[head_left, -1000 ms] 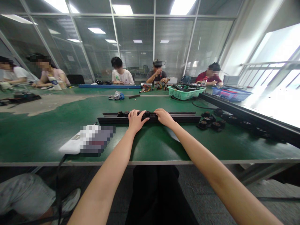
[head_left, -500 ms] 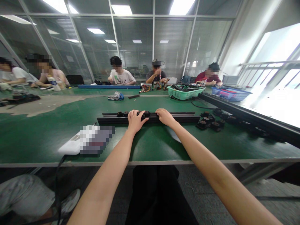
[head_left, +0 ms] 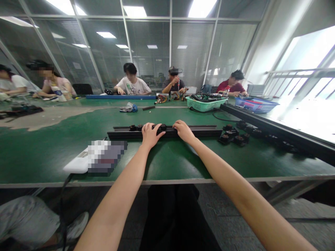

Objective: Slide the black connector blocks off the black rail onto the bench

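A long black aluminium extrusion rail (head_left: 199,133) lies crosswise on the green table mat (head_left: 52,153) straight ahead of me. Small black parts (head_left: 133,128) sit in a row along its top, and my left hand partly hides some of them. My left hand (head_left: 151,135) curls over the rail's top and the parts near its middle. A short way to the right, my right hand (head_left: 184,131) has its fingers over the rail's far edge. Both forearms reach in from the bottom of the view.
Several black blocks (head_left: 231,138) lie right of the rail, beside a second long black rail (head_left: 277,136). A pixelated white device (head_left: 75,166) sits nearer on the left. A green basket (head_left: 205,104), a blue basket (head_left: 255,104) and co-workers stand beyond.
My hands have stayed on the rail with little visible shift. The whole view has drifted slightly. The co-worker in the white shirt across the table has lowered both hands to the table.
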Demonstrator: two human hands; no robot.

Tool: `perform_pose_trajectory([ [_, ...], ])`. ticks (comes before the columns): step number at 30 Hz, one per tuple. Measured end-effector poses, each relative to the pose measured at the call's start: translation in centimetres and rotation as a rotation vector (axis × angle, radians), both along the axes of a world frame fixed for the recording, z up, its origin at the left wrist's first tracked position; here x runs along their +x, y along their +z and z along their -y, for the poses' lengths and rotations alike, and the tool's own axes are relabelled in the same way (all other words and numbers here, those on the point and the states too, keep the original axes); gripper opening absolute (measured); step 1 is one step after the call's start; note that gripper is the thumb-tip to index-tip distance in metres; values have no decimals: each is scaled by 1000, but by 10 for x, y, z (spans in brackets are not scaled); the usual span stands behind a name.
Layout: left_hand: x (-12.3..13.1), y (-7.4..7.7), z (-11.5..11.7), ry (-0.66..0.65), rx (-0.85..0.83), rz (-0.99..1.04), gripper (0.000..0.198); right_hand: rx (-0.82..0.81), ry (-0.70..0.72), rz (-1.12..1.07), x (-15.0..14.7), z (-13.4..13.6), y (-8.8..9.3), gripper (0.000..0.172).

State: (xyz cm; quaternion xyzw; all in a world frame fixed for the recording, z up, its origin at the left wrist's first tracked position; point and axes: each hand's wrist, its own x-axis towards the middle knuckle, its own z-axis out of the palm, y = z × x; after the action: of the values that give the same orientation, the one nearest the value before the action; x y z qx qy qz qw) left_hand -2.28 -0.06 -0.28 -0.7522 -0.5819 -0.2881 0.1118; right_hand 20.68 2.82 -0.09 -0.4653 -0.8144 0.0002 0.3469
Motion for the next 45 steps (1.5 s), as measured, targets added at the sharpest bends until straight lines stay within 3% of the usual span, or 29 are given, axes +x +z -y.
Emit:
perform_pose_trajectory([
  [25, 1, -1, -2, 5, 2, -20, 54, -29, -55, 53, 6, 0, 2, 33],
  [45, 0, -2, -2, 8, 0, -13, 54, -87, -125, 89, 8, 6, 13, 37],
])
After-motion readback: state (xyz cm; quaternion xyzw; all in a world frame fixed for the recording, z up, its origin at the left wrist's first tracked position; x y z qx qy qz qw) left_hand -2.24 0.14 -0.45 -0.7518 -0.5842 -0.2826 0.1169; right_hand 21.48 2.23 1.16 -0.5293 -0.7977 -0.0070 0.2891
